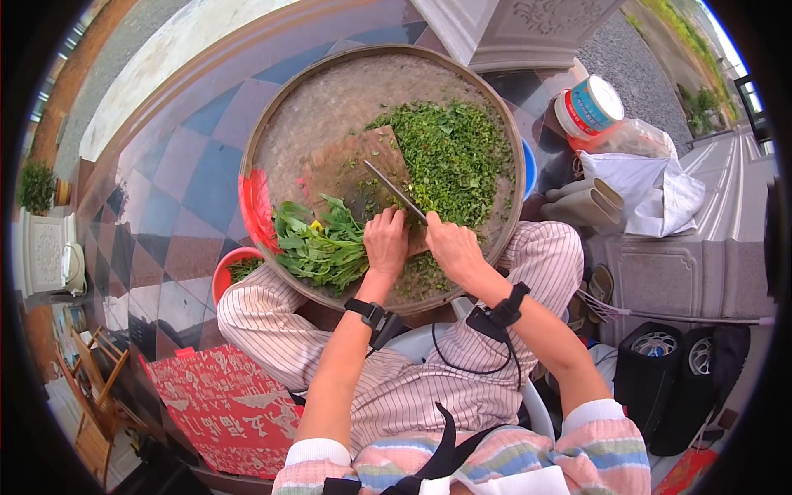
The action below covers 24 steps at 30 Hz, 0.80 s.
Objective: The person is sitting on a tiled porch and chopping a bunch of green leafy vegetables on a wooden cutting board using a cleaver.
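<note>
My right hand [456, 246] grips the handle of a knife, whose narrow-looking blade [393, 189] points up and left across a wooden chopping board [322, 162]. Close beside the blade, my left hand [386, 240] presses on a bunch of leafy greens [328, 244]; its fingers hide the gripped stems. A small yellow flower shows among the leaves. Finely chopped greens [461, 161] are heaped to the right of the board, with bits scattered on the wood. All of this lies in a wide round woven tray [309, 86] with a raised rim, in front of my knees.
A red basin [230, 266] with greens stands left of the tray, and a blue container [529, 168] peeks out at its right. Farther right are paint-type buckets [591, 106], boots [588, 203] and a white sack [649, 185]. Black speakers [648, 365] stand at lower right, wooden chairs [96, 383] at lower left.
</note>
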### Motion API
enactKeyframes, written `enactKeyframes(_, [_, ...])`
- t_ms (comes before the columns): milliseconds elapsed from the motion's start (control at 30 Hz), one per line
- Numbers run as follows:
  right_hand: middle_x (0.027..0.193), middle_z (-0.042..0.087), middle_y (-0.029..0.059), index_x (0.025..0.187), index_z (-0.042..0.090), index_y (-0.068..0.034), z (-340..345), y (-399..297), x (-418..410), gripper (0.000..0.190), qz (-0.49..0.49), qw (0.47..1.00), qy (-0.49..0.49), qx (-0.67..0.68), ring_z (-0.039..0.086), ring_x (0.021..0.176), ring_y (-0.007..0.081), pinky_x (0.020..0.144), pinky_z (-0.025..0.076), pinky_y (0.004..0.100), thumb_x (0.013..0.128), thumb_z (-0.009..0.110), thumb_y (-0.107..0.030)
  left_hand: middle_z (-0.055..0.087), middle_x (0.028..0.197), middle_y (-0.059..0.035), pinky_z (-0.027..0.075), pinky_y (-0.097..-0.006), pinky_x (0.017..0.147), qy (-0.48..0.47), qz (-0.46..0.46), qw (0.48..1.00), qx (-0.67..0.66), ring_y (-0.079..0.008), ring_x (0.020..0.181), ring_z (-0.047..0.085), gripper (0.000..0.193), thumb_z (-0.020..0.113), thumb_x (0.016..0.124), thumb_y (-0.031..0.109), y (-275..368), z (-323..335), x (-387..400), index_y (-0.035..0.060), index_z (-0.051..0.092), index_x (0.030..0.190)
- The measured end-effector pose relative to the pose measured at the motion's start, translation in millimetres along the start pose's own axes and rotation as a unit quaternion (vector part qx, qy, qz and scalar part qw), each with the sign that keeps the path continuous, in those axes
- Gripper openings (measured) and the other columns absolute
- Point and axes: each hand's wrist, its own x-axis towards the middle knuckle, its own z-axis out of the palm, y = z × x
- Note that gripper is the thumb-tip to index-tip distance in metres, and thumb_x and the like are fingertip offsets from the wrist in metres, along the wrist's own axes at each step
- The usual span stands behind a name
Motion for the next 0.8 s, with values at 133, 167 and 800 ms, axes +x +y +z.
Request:
enactKeyframes(133, [0.07, 0.062, 0.0227, 0.093, 0.044, -0.003, 17.6, 3.0, 14.0, 0.013, -0.001, 0.999, 0.04, -0.002, 0.063, 0.066, 0.0413, 0.057, 0.05, 0.0499, 0.088, 0.049, -0.014, 0.061, 0.103, -0.0084, 0.044, -0.0382, 0.074, 0.005, 0.008, 1.0, -0.01, -0.0263, 0.085, 0.058, 0.021, 0.066, 0.074, 0.012, 1.6, 2.3, -0.1, 0.0065, 0.061, 0.093])
enactKeyframes(167, [0.07, 0.062, 0.0227, 0.093, 0.044, -0.003, 18.2, 9.8, 13.2, 0.013, 0.0, 0.999, 0.043, -0.002, 0.063, 0.066, 0.0413, 0.057, 0.05, 0.0499, 0.088, 0.049, -0.014, 0.06, 0.102, -0.0086, 0.044, -0.0381, 0.074, 0.025, 0.019, 0.999, -0.016, -0.0265, 0.084, 0.058, 0.02, 0.066, 0.074, 0.011, 3.5, 1.1, -2.0, 0.0063, 0.061, 0.093])
enactKeyframes(800, [0.071, 0.062, 0.021, 0.093, 0.043, -0.004, -2.2, -6.8, -5.5, 0.015, -0.002, 0.999, -0.009, -0.033, 0.063, 0.064, 0.0404, 0.057, 0.052, 0.0473, 0.086, 0.053, -0.012, 0.053, 0.081, -0.0086, 0.045, -0.0388, 0.066, 0.016, -0.012, 1.0, -0.014, -0.028, 0.076, 0.058, 0.017, 0.067, 0.073, 0.011, 2.7, -4.9, 1.4, 0.0065, 0.055, 0.084])
